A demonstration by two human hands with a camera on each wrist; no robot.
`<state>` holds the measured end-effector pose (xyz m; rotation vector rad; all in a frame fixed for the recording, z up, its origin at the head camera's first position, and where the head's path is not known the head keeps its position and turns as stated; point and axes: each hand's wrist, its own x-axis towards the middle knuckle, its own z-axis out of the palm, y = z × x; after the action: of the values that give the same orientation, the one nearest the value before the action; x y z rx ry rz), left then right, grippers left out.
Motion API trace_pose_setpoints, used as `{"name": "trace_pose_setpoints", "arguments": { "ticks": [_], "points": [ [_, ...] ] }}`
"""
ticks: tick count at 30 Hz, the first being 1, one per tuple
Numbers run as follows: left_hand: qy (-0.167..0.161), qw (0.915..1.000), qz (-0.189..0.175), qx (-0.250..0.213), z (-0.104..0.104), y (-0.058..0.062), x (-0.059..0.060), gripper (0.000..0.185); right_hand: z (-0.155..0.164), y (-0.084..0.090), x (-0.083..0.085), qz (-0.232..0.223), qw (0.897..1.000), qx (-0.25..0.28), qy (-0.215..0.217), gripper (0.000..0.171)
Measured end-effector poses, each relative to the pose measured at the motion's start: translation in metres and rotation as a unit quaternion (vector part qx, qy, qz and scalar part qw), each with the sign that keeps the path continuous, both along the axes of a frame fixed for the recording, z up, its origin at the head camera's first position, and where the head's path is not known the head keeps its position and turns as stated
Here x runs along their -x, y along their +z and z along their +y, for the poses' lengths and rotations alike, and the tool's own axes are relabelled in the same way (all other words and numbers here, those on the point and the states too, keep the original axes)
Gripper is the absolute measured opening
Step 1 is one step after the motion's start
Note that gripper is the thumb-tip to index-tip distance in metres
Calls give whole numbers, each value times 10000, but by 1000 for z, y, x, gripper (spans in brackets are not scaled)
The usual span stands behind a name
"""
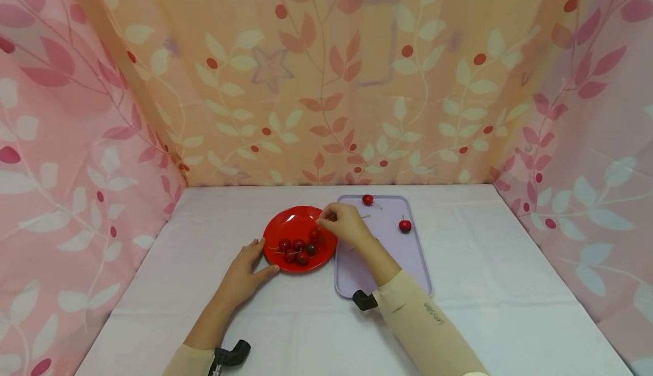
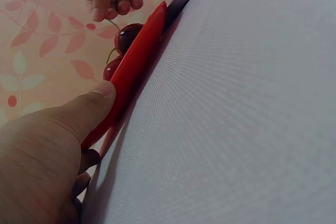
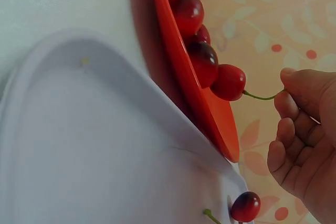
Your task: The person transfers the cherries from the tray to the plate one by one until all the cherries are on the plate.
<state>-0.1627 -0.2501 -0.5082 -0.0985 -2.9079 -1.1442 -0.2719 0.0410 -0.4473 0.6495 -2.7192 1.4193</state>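
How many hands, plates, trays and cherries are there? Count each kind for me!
Hands: 2, the left hand and the right hand
Plates: 1, the red plate
Trays: 1, the purple tray
Cherries: at least 8, 6 on the plate and 2 on the tray; the right hand and arm may hide more
Total: at least 12

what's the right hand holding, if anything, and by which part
The right hand pinches a cherry by the far end of its green stem, between thumb and forefinger.
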Motion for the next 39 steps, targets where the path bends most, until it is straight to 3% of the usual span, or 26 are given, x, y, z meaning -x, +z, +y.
{"name": "trace_pose_setpoints", "arguments": {
  "ticks": [22, 39],
  "points": [
    [-31, 10000, 59, -54, 1, 1, -1, 94, -5, -11, -6, -519, 9968, -459, 398, 5],
    [-6, 10000, 67, 66, -1, -1, 0, 95, 5, 5, -16, 74, 9889, -1273, 756, 9]
  ]
}}
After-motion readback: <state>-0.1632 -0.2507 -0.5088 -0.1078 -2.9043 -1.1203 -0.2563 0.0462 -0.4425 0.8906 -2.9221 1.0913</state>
